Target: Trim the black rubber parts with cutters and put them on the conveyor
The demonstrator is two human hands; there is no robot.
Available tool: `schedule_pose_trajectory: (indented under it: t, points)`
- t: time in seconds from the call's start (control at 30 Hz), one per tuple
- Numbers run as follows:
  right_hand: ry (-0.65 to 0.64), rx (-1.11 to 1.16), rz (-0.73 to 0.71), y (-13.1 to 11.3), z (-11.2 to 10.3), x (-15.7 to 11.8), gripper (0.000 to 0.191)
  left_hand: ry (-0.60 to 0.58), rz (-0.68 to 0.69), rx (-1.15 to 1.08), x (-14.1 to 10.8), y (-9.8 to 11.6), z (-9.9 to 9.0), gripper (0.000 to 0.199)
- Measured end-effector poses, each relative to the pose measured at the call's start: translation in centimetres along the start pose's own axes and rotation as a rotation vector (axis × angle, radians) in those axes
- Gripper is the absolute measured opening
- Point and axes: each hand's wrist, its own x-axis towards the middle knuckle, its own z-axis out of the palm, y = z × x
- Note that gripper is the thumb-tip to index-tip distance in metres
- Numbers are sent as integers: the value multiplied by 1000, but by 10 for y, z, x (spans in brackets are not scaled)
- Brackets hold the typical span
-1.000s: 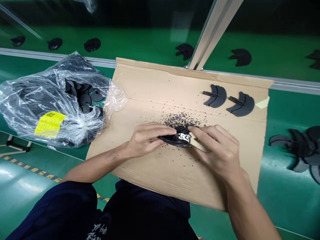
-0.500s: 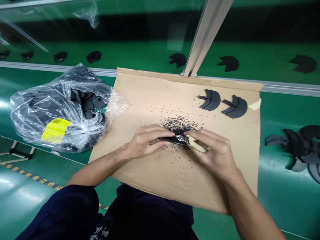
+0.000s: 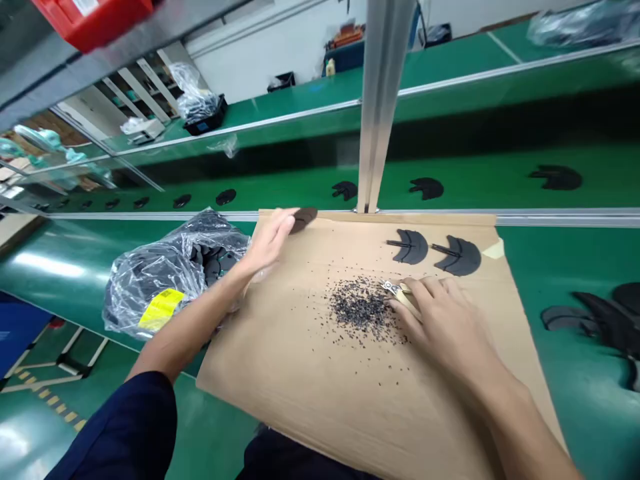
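Note:
My left hand (image 3: 273, 241) is raised at the back left of the cardboard sheet (image 3: 300, 393), its fingers pressed on a dark curved part (image 3: 303, 219). Low over the cardboard, my right hand (image 3: 440, 313) grips small nippers with cream handles (image 3: 407, 300), their metal tip pointing left. Beside that tip lies a scattered heap of tiny black clippings (image 3: 360, 307). Two black fan-shaped parts, one nearer (image 3: 411, 247) the middle and one farther right (image 3: 459, 256), rest behind my right hand.
A clear plastic bag (image 3: 150, 273) of black parts stands left of the cardboard. More black parts (image 3: 605, 320) lie at the right. Behind, a row of parts lies on the green belt (image 3: 285, 187), past an upright metal post (image 3: 377, 107).
My left hand has moved from the middle to the back left with the dark part. My right hand still holds the nippers, now apart from it. The view has tilted up.

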Motion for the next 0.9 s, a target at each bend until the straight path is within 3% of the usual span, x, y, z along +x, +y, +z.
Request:
schedule_pose_trajectory:
  t: [0.13,0.23,0.33,0.53,0.63,0.7,0.8,0.9]
  points:
    - [8,-67,25,7,2,-4,39,-116,-157,448,66,-35,-15,43]
    - [-71,-62,68,6,0,-6,40,-180,-235,489,91,-53,-14,34]
    - [-163,-41,113,3,-4,-6,40,-202,-295,501,107,-61,0,19]
    - [-161,2,128,2,-1,-8,36,-184,-244,382,131,-42,71,30]
    - [-137,8,115,3,2,-8,37,-140,-257,325,138,-31,94,28]
    - [-112,15,126,3,2,-7,36,-84,-279,297,140,-24,95,24]
    - [-37,41,146,0,-1,-5,36,6,-274,239,132,-12,79,24]
    - [79,108,105,-8,-5,-2,38,31,-226,154,104,7,56,23]
